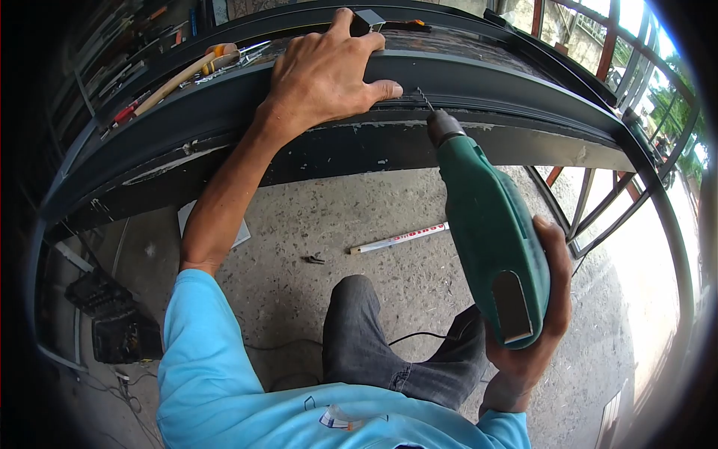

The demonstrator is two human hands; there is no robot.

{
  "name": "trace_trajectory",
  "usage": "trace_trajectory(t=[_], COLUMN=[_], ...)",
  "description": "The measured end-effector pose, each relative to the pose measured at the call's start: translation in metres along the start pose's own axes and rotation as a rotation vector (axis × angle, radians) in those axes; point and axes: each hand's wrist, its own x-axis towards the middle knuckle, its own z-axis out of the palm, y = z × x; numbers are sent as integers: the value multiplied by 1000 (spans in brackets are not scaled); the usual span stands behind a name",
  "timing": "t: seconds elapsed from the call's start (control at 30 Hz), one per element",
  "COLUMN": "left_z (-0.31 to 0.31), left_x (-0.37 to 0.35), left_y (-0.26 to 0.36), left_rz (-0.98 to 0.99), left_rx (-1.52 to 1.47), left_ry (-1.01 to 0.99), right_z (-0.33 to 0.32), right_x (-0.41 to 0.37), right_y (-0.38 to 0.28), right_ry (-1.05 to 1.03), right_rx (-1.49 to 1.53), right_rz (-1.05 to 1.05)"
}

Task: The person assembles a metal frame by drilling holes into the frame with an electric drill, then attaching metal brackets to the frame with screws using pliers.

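Drill [493, 224] is up at the dark metal bar [486, 78] now, its slim bit [425, 99] angled at the bar's face with the tip right by it; whether it touches, or spins, I can't tell. Right hand [552, 299] is wrapped round the drill on the near side of the bar, its trigger finger out of sight. And the left hand [318, 78], spread wide, reaches over the bar: thumb stretched along its face just beside the bit, other fingers up at a short dark block [366, 22] by the bar's top edge; pinching it or only bracing, I can't say. This looks like the lining-up stage, and I'd judge the pose calls for a straight bit, a firm brace and that thumb kept clear. Beyond the bar, the worktop carries a wooden-handled tool [176, 82], a red-handled one [123, 114] beside it, and loose bits of metal. Down on the near side it's speckled concrete floor [284, 217], with a pale stick [400, 239] lettered in red, a small dark piece [314, 259] near its end, and a black cable [419, 335] running behind the jeans [359, 329]. Off past the bar's left end, lower down, sits a black bin [127, 337]; past its right end, metal framework and bright daylight, greenery [666, 105] showing through.
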Motion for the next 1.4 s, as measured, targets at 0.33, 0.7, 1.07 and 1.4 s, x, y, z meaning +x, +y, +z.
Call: trace_trajectory(t=[0.33,0.7,1.07,1.4], left_z=[0,2,4,4], left_x=[0,0,0,0], left_y=[1,-1,-2,-2], left_rz=[-12,-11,-6,-12], left_rx=[-12,-19,55,57], left_ry=[-8,-7,6,5], right_z=[0,0,-4,-10], right_x=[0,1,4,8], right_y=[-2,-4,0,0], right_ry=[-20,-11,-24,-92], right_rx=[-8,-27,-15,-111], right_rz=[13,-8,29,-67])
